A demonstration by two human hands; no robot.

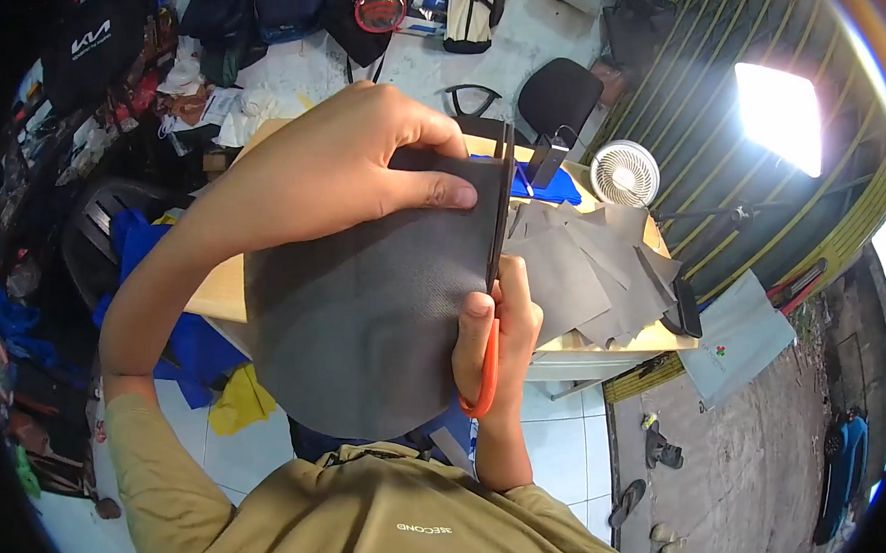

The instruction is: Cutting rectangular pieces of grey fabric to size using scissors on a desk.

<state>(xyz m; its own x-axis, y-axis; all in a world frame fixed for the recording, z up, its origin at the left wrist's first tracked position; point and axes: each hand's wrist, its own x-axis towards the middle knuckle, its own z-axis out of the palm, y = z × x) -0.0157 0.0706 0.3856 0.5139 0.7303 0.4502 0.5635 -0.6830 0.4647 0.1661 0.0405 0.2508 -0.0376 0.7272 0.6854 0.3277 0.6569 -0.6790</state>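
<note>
A large dark grey fabric sheet [361, 312] with a rounded lower edge hangs in front of my body. My left hand [404, 164] pinches it near the top right corner, thumb on the near face and the other fingers behind. In my right hand [516, 325] is a pair of scissors [487, 379] with orange handles, thumb and fingers around the grips. Its dark blades point upward along the right edge of the sheet. They look nearly closed, and I cannot tell whether fabric lies between them.
Behind the sheet stands a light wooden table [217, 293], with overlapping grey fabric pieces [568, 273] at its right. A white fan [625, 174], a black device [546, 162] and blue cloth [563, 188] sit farther back. Yellow cloth [242, 401] lies on the tiles; a black chair [560, 95] stands beyond.
</note>
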